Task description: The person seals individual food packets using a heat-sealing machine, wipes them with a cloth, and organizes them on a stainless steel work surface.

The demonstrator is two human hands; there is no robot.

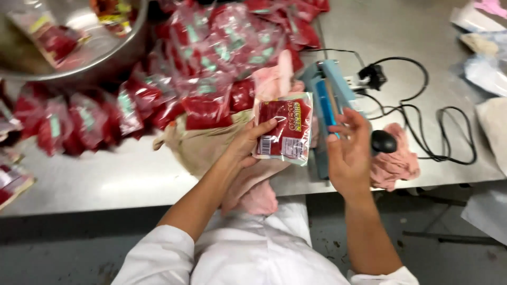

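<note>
Packet (284, 129) in left hand (248, 142); blue sealer (330, 100) beside, packet pile (200, 58) behind.

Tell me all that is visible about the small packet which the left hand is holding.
The packet is a flat, clear plastic pouch with red contents and a printed label with a yellow patch and a barcode. It looks glossy and soft. The left hand holds it by its left edge, thumb on the front, raised over the steel table with its face toward the camera. It sits just left of the blue sealer. The right hand is close by but apart.
</note>
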